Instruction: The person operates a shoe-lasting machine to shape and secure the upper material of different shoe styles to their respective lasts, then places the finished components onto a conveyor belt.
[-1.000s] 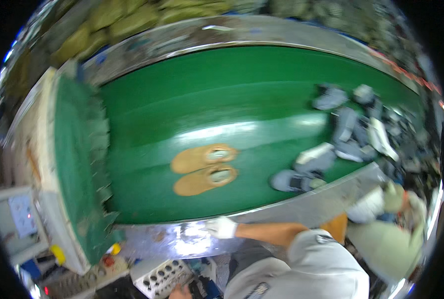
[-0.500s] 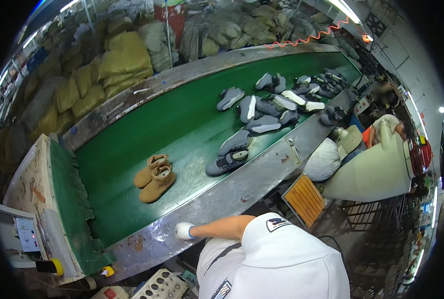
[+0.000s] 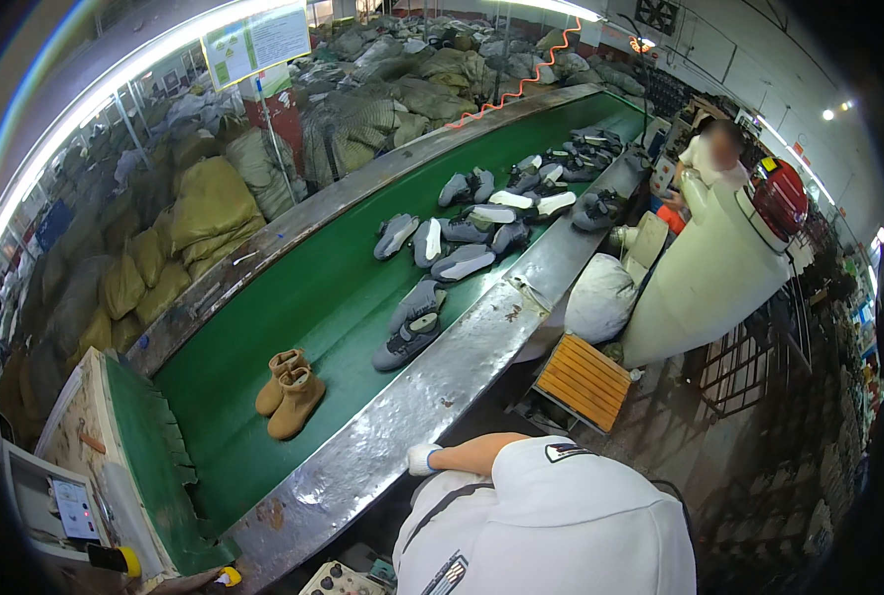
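Observation:
My right hand (image 3: 422, 459), in a white glove with a blue cuff, rests against the near metal edge of a green conveyor (image 3: 253, 466). Its fingers are hidden, so their state does not show, nor does anything held. My left hand is out of view. A pair of tan ankle boots (image 3: 296, 405) stands upright on the belt, ahead of the hand and to its left. Farther right lie several grey shoes with white soles (image 3: 462, 262), some on their sides. The closest grey shoe (image 3: 405, 344) sits by the metal rail, apart from the boots.
A slatted wooden stool (image 3: 586, 382), a stuffed white sack (image 3: 601, 297) and a large cream cone-shaped vessel (image 3: 700, 273) stand at the right. A co-worker (image 3: 716, 159) is behind the vessel. Filled sacks (image 3: 214, 208) are piled beyond the conveyor. A control box (image 3: 343, 580) is below.
My view has tilted up and shifted, bringing a hanging board and the co-worker's upper body into sight. My right hand remains at the metal edge, seemingly drawn back nearer my body.

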### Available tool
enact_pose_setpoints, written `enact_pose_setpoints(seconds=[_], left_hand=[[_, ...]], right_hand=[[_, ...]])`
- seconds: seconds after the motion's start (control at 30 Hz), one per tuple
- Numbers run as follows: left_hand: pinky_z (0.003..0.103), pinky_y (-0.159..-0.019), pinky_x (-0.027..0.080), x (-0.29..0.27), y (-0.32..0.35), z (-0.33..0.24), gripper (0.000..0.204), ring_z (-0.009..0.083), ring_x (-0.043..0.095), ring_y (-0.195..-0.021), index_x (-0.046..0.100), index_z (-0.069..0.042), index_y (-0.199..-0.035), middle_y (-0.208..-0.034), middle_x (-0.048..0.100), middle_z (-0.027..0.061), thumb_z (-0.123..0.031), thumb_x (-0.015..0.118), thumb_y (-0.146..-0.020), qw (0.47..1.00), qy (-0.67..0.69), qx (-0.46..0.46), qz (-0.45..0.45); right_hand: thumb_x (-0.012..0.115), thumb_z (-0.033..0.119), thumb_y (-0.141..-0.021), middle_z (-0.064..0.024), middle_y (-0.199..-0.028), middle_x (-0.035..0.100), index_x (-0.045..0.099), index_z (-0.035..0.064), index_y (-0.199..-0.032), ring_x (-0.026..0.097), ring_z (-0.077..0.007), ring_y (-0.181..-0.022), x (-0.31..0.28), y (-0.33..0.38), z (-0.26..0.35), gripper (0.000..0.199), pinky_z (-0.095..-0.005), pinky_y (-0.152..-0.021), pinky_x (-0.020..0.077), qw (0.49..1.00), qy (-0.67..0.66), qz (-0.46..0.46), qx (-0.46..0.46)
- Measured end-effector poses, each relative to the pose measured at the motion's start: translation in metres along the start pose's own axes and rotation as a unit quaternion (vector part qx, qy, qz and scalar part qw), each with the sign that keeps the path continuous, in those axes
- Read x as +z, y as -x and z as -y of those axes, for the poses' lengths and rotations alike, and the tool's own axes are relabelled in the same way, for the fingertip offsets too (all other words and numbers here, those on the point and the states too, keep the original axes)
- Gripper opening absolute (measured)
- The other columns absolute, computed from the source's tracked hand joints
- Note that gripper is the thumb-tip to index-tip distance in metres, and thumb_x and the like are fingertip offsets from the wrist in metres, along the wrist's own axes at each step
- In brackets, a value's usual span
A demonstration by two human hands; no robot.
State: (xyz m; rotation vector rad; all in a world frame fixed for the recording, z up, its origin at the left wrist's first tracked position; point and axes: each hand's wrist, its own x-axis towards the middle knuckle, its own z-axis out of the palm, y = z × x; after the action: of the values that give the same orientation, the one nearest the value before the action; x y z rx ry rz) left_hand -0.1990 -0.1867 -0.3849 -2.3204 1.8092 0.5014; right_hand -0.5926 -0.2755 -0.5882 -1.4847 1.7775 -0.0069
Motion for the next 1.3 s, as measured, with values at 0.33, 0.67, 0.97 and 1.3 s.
enact_pose_setpoints(seconds=[0.33,0.67,0.97,1.3], left_hand=[[0.056,-0.066,0.048,0.025,-0.010,0.021,0.048,0.0473,0.062,-0.073,0.070,0.007,-0.087,-0.082,0.068,0.0276,-0.034,0.050,-0.100,0.987,0.036,0.149,-0.055],[0.052,-0.076,0.053,0.024,-0.012,0.028,0.037,0.0447,0.067,-0.084,0.073,0.001,-0.095,-0.089,0.071,0.0259,-0.032,0.057,-0.094,0.987,0.040,0.127,-0.089],[0.053,-0.081,0.054,0.015,-0.016,0.000,0.038,0.0417,0.070,-0.089,0.071,-0.003,-0.091,-0.090,0.072,0.0230,-0.035,0.053,-0.098,0.994,0.034,0.094,-0.046],[0.047,-0.080,0.055,0.012,0.022,0.020,0.028,0.0358,0.069,-0.086,0.065,-0.004,-0.103,-0.093,0.070,0.0172,-0.030,0.060,-0.093,0.974,0.048,-0.033,-0.220]], right_hand=[[0.062,0.019,-0.075,-0.0215,-0.104,0.073,0.078,0.0031,-0.093,0.072,-0.0359,-0.096,0.037,0.038,-0.034,0.029,-0.0466,-0.084,0.0562,0.997,-0.024,-0.001,0.072],[0.063,0.021,-0.075,-0.0240,-0.114,0.071,0.076,0.0024,-0.107,0.070,-0.0382,-0.105,0.024,0.043,0.002,0.039,-0.0469,-0.091,0.0549,0.997,-0.033,0.033,0.057],[0.059,0.021,-0.084,-0.0085,-0.098,0.073,0.073,0.0144,-0.087,0.070,-0.0323,-0.096,0.046,-0.004,-0.035,0.016,-0.0459,-0.080,0.0567,0.880,0.347,0.044,-0.322],[0.049,0.039,-0.095,-0.0165,-0.124,0.070,0.074,0.0108,-0.113,0.068,-0.0336,-0.111,0.058,-0.031,0.097,0.042,-0.0446,-0.094,0.0542,0.821,0.389,0.229,-0.349]])
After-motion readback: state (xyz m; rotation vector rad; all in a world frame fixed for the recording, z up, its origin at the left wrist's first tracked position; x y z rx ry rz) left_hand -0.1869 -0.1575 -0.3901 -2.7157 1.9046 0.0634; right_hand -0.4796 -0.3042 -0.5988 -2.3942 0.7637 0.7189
